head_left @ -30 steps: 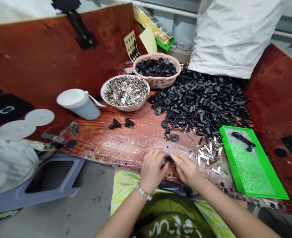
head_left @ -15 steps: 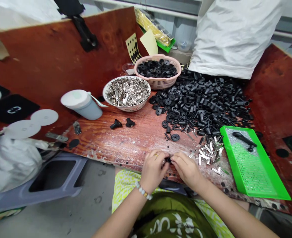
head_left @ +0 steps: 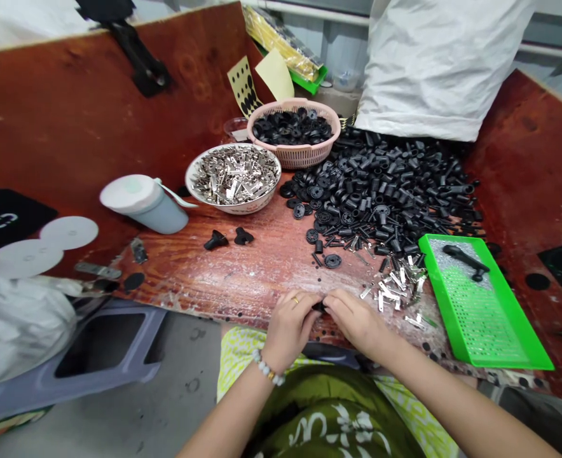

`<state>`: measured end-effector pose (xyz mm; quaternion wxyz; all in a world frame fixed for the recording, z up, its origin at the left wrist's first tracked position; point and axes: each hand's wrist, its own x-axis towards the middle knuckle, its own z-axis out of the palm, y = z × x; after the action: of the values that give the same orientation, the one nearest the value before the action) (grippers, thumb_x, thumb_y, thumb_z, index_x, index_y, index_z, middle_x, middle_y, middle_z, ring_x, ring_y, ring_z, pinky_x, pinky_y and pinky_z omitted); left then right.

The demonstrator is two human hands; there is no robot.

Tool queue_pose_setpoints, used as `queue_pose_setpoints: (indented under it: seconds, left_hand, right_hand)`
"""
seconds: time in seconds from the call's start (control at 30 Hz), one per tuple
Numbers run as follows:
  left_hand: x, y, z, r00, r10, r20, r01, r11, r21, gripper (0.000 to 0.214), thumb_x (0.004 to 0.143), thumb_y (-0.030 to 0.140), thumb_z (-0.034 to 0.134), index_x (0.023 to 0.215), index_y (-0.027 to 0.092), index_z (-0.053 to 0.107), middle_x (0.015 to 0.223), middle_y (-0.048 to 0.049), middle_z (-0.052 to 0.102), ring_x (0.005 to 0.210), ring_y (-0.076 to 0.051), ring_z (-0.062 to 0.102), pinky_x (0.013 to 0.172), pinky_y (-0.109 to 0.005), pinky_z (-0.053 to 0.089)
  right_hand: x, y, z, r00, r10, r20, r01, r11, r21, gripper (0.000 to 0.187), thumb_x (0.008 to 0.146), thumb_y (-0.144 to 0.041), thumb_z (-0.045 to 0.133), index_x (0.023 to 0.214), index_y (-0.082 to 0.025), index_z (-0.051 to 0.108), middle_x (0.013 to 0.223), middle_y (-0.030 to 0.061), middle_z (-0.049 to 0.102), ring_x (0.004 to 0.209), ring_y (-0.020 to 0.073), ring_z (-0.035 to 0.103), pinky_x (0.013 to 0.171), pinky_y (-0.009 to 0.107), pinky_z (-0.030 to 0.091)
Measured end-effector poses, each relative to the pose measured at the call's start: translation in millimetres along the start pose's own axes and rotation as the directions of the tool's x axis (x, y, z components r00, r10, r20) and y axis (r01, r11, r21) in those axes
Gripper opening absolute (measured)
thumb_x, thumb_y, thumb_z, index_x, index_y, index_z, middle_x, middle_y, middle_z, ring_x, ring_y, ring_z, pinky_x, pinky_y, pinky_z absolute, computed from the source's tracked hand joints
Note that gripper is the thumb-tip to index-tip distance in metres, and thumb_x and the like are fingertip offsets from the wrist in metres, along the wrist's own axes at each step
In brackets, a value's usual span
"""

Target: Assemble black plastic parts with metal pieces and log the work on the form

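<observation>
Close to the table's front edge, my left hand (head_left: 292, 321) and my right hand (head_left: 355, 320) meet with fingertips pinched around a small black plastic part (head_left: 318, 306). Most of the part is hidden by my fingers, so its exact shape does not show. Two black parts (head_left: 215, 240) lie on the wood beyond my left hand. Loose silver metal strips (head_left: 390, 292) are scattered to the right of my right hand. Behind them spreads a big heap of black plastic pieces (head_left: 395, 184), with discs and short tubes among them.
A bowl of metal strips (head_left: 195, 193) and a pink basket of black discs (head_left: 304, 156) stand at the back. Left is a lidded cup (head_left: 159, 213); right, a green tray (head_left: 514, 331) holding a black part. A white sack (head_left: 443, 70) rises behind the heap. Wooden walls (head_left: 95, 114) enclose the table.
My fingers have drawn closer together around the black part, which shows less. The whole view has shifted slightly; nothing else on the table has visibly moved.
</observation>
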<state>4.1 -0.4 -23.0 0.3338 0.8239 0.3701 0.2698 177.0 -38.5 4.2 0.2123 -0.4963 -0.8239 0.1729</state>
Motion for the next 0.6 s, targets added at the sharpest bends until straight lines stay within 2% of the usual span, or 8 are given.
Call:
queue_pose_setpoints:
  seconds: [0.3,0.43,0.6]
  left_hand:
    - [-4.8,-2.2,2.1,1.000,0.011,-0.005,-0.011,0.999,0.039,0.018,0.085,0.013,0.046,0.102,0.019,0.051,0.097,-0.0057,0.060,0.092,-0.020,0.051,0.082,-0.036,0.042]
    - [-2.4,-1.8,3.3,1.000,-0.011,0.002,0.011,0.998,0.066,0.018,0.086,0.014,0.046,0.102,0.019,0.050,0.098,-0.0061,0.059,0.093,-0.021,0.052,0.082,-0.037,0.043]
    - [-0.7,-1.8,2.3,1.000,0.013,-0.002,-0.013,0.999,0.052,0.018,0.086,0.014,0.047,0.103,0.019,0.050,0.098,-0.0061,0.059,0.094,-0.021,0.052,0.083,-0.037,0.043]
  right_hand:
    - [-2.0,0.2,9.2,1.000,0.010,0.017,-0.009,0.998,-0.063,0.017,0.092,-0.014,0.032,0.098,-0.016,0.047,0.084,0.0054,0.053,0.078,0.0163,0.051,0.069,0.029,0.046]
    - [3.4,-1.6,-3.1,0.990,0.014,0.139,0.018,0.975,-0.223,0.016,0.091,-0.014,0.036,0.099,-0.013,0.049,0.085,0.0070,0.054,0.077,0.0176,0.052,0.067,0.030,0.046]
    - [9.9,-1.7,-18.1,0.960,0.019,0.280,0.105,0.901,-0.422,0.014,0.089,-0.015,0.040,0.097,-0.013,0.051,0.085,0.0081,0.056,0.073,0.0191,0.053,0.060,0.030,0.043]
